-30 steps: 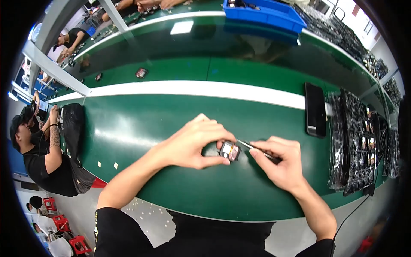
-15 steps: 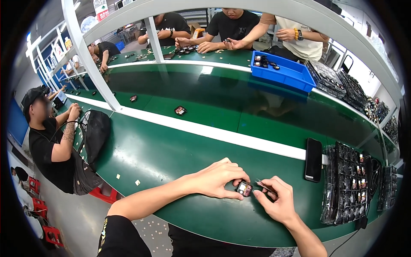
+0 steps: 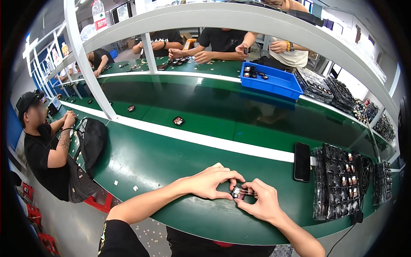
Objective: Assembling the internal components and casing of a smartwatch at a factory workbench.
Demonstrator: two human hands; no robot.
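Note:
My left hand (image 3: 209, 182) is closed on the left side of a small black device (image 3: 238, 193), its thumb and fingers pinching it close above the green tabletop. The device is squarish, with a shiny, partly coloured face. In my right hand (image 3: 264, 200) is a thin pair of metal tweezers (image 3: 249, 192), held between thumb and fingers. The tweezers reach across the device, and my right thumb lies against its lower right edge. Fingers hide part of the device and the tips of the tweezers.
A black phone (image 3: 302, 162) lies right of my hands, beside stacked black trays (image 3: 337, 184) of small parts. Past the white rail (image 3: 205, 139), another device (image 3: 178, 121) sits on the green belt. A blue bin (image 3: 274, 81) stands beyond. A black bag (image 3: 94, 139) and a person are at left.
My right hand has moved left against the device, bringing the tweezers over it. The device has shifted slightly left, still in my left hand. The whole view has tilted a little.

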